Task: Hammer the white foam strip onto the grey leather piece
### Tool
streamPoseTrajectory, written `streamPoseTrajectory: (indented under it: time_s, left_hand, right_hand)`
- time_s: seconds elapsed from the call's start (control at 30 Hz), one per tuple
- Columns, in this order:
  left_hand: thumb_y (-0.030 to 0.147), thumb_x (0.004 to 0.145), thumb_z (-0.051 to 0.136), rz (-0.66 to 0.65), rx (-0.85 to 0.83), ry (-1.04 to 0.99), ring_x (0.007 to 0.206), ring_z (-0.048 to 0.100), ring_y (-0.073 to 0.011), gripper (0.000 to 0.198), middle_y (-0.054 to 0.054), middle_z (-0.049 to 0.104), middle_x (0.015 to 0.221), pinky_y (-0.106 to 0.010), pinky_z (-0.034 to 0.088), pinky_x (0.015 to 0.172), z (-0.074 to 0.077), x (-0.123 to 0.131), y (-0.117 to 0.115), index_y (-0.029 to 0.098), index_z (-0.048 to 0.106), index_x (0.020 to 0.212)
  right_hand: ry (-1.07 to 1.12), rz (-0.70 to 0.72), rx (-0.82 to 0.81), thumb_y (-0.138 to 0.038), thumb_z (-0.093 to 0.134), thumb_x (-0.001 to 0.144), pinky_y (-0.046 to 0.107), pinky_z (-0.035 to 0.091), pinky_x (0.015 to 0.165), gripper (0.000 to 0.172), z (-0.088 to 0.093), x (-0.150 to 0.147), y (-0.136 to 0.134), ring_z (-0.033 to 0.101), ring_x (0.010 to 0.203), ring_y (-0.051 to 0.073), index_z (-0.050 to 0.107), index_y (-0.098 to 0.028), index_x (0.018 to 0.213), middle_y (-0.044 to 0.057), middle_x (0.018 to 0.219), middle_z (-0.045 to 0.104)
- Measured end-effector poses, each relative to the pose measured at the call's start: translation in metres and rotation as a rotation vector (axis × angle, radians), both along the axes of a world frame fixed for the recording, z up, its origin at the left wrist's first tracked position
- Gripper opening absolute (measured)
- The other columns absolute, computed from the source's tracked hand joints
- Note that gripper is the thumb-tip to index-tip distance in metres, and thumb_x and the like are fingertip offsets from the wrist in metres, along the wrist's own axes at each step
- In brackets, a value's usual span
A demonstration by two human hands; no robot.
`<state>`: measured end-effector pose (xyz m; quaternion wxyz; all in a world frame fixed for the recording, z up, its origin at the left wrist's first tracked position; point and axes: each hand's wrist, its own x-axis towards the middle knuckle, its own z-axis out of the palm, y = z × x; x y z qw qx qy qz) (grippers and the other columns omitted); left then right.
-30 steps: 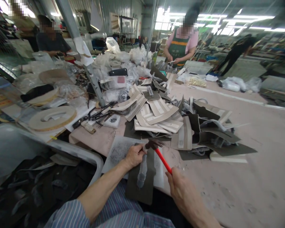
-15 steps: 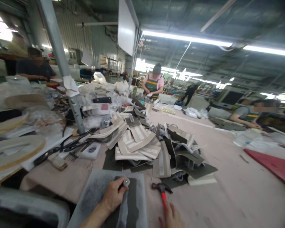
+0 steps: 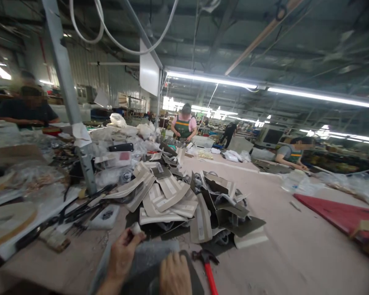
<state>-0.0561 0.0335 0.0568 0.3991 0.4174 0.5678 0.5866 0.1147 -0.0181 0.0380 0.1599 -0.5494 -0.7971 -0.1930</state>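
Cluttered workbench [image 3: 295, 254]: our left hand [image 3: 121, 256] pinches a small stud [image 3: 135, 228], our right hand [image 3: 174, 275] lies flat on the dark panel [image 3: 192, 272]; a loose pinch could drop it among scraps [image 3: 172, 196]

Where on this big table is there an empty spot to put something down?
The widest bare table lies right of the hammer, between the pile of cut pieces and the red board. A smaller strip sits left of the left hand, which pinches a small pale piece. Tools and bags crowd the far left.
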Motion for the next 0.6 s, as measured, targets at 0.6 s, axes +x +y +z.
streamPoseTrajectory:
  time_s: [0.6]
  left_hand:
    - [0.028,0.071,0.076,-0.403,-0.014,-0.235,0.078,0.068,-0.0175,0.029,-0.003,0.071,0.082,-0.029,0.055,0.077,-0.063,0.062,0.001,0.015,0.064,0.094]
  right_hand:
    - [0.87,-0.299,-0.649,-0.043,0.036,0.098,0.037,0.049,0.079,0.045,-0.016,-0.004,-0.038,0.068,0.094,0.03,0.055,-0.011,0.124,0.017,0.102,0.07]
